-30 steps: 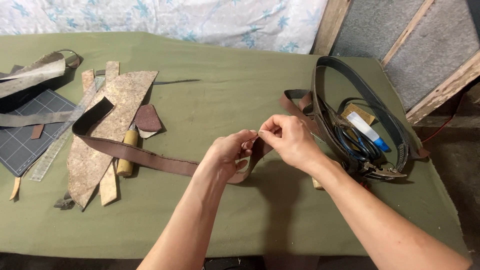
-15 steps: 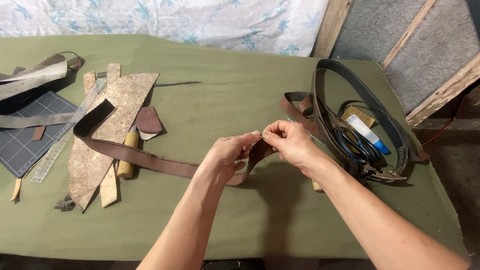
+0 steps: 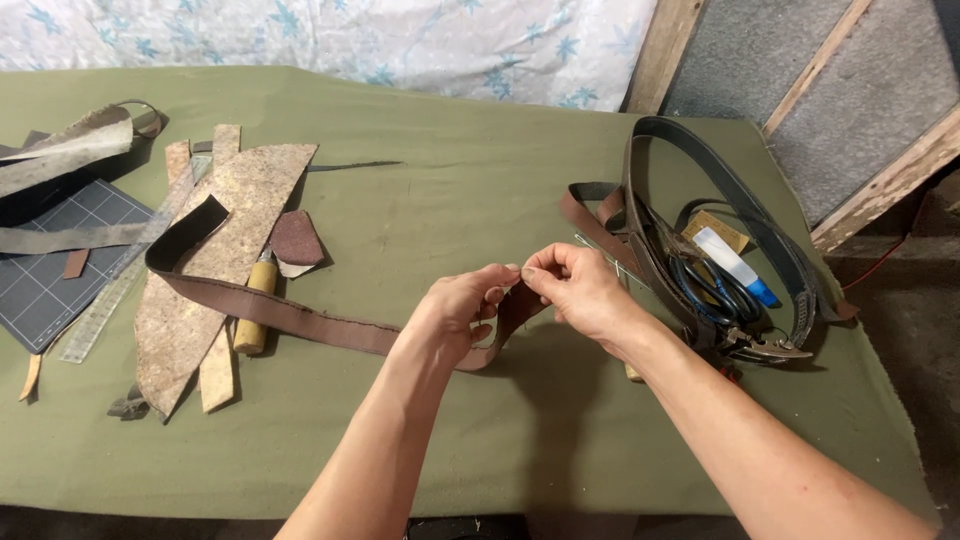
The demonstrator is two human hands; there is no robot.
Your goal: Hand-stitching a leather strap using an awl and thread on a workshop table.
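A long brown leather strap (image 3: 290,312) runs across the green table from a loop at the left to the middle. My left hand (image 3: 458,318) pinches the strap's folded end. My right hand (image 3: 578,290) meets it there, fingertips pinched on the same end of the strap. Whether a needle or thread sits between the fingers is too small to tell. A thin metal rod lies on the cloth just past my right hand.
Pale leather offcuts (image 3: 220,250) and a wooden-handled tool (image 3: 256,305) lie at the left, beside a dark cutting mat (image 3: 50,270) and a clear ruler. At the right, dark belts (image 3: 700,190) coil around scissors, a glue tube (image 3: 735,265) and pliers. Wooden beams stand behind.
My hands have stayed together on the strap end, shifting only slightly. The fold under my left hand has turned a little.
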